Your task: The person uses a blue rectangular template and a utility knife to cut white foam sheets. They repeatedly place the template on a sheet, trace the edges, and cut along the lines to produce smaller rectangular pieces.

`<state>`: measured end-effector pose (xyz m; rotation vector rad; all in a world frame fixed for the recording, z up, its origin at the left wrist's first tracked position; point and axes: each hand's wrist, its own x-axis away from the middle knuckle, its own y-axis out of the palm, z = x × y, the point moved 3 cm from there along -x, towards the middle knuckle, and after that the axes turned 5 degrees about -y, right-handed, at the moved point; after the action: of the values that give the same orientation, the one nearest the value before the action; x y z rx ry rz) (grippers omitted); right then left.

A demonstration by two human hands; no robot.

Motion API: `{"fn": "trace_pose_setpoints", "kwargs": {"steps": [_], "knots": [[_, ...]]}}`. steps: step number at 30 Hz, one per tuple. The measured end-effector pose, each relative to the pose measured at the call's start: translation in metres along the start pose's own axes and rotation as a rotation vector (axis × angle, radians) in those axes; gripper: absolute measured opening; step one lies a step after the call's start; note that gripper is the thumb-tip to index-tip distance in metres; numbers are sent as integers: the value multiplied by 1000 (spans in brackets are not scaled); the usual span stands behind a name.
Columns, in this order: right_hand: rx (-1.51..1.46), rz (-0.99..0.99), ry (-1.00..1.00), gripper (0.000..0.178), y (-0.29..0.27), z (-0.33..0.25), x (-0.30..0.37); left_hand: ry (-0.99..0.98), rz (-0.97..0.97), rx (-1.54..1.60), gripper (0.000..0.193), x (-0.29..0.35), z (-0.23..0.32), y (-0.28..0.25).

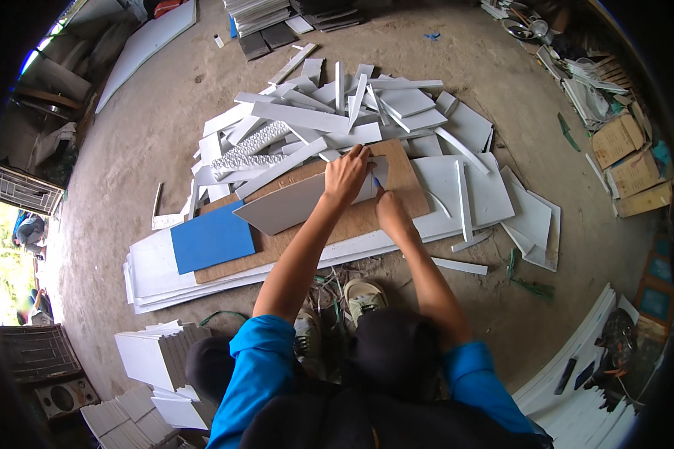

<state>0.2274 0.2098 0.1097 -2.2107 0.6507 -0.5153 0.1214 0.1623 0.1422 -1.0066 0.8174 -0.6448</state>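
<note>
A pale foam-like sheet [283, 200] lies slanted across a brown wooden board [406, 176]. My left hand [344, 176] is at the sheet's far edge, its fingers bent and closed on that edge. Close beside it, my right hand [394, 215] is closed around a slim tool with a blue part [378, 182] that meets the sheet near its right end. Whether that tool is a pen or a knife I cannot make out. A blue rectangular panel [213, 238] rests on the left of the wooden board. Beneath everything is a stack of large white sheets [151, 263].
A heap of white offcuts [299, 114] rises just beyond the board. White block stacks [153, 355] stand at lower left. A knife with a black handle [566, 376] lies on white sheets at lower right. Cardboard boxes [627, 170] line the right side.
</note>
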Motion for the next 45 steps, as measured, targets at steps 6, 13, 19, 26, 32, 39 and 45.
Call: {"fn": "trace_pose_setpoints", "kwargs": {"steps": [6, 13, 19, 26, 32, 39, 45], "knots": [[150, -58, -38, 42, 43, 47, -28, 38, -30, 24, 25, 2, 10, -3], [50, 53, 107, 48, 81, 77, -13, -12, -124, -62, 26, -1, 8, 4], [71, -95, 134, 46, 84, 77, -21, -67, 5, -72, 26, -2, 4, 11], [62, -37, 160, 46, 89, 83, 4, -75, -22, -140, 27, -11, 3, 19], [58, -48, 143, 45, 87, 85, 27, -167, -79, -148, 27, -10, -7, 22], [129, -51, 177, 42, 75, 73, 19, -86, 90, -302, 81, 11, -29, 31], [101, -97, 181, 43, 77, 71, 17, -41, -233, -141, 71, 90, -33, 107]]}}
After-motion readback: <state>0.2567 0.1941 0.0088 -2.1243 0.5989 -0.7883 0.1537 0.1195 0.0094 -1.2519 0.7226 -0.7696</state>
